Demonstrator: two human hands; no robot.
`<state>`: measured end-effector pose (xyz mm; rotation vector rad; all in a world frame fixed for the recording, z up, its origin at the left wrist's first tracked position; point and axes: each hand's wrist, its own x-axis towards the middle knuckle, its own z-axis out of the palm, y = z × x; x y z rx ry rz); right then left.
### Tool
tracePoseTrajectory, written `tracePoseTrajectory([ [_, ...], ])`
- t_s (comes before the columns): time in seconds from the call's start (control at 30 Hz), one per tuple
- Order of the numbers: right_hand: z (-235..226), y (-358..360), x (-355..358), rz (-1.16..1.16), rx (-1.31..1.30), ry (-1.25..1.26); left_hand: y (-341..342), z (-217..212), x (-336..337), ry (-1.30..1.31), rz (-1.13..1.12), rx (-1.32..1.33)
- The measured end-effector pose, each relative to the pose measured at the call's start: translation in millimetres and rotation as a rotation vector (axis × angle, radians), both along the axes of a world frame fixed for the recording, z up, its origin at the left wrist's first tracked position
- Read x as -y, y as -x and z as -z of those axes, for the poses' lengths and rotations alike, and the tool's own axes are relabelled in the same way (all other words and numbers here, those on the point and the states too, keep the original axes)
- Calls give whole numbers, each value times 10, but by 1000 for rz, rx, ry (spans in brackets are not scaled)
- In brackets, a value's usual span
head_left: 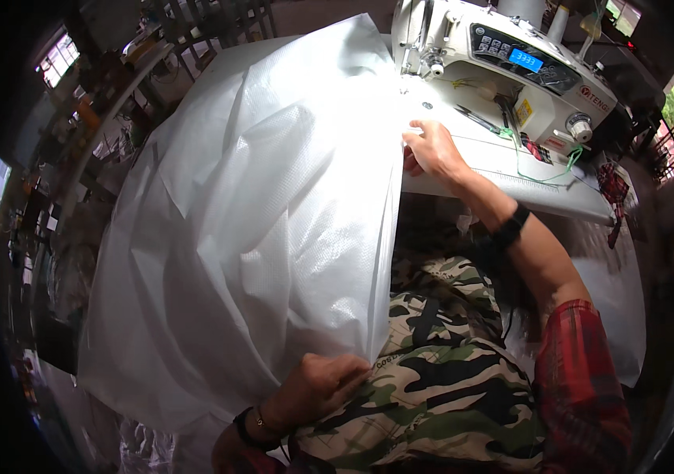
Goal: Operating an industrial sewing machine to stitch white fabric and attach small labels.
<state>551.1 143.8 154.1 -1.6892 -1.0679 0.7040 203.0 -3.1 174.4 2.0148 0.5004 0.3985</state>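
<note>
A large white woven plastic sheet drapes over the table and down across my lap, creased in long folds. At its right edge, just in front of the sewing machine, my right hand is closed in a pinch on the sheet. My left hand is closed on the sheet's near edge, low over my lap, its fingertips partly hidden. The upper right part of the sheet lies beside the machine's needle area, brightly lit by the lamp.
Tweezers and green thread lie on the machine bed. A red checked cloth hangs at the table's right corner. Thread cones stand behind the machine. More white sheeting hangs at the right.
</note>
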Motion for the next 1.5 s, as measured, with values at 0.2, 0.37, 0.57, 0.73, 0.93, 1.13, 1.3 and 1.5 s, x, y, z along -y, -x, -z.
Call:
tracePoseTrajectory([
  [0.2, -132, -166, -520, -37, 736, 271, -145, -170, -18, 157, 77, 83],
  [0.37, -62, -360, -699, 12, 830, 235, -340, -239, -14, 302, 148, 136],
  [0.57, -113, -96, -614, -45, 1010, 343, -421, -176, -71, 167, 258, 92],
  [0.73, 63, 128, -125, 28, 1015, 184, -437, -46, -115, 216, 301, 84],
  [0.93, -214, 472, 53, -50, 1169, 420, -480, 14, -228, 225, 398, 64],
  [1.13, -151, 374, -213, -49, 1217, 444, -520, 74, -334, 235, 292, 44],
  [1.3, -121, 239, -519, -14, 1237, 328, -656, 293, -439, 118, 147, 70],
  [1.5, -107, 36, -648, 59, 1247, 406, -787, 305, -416, 255, 17, 96],
])
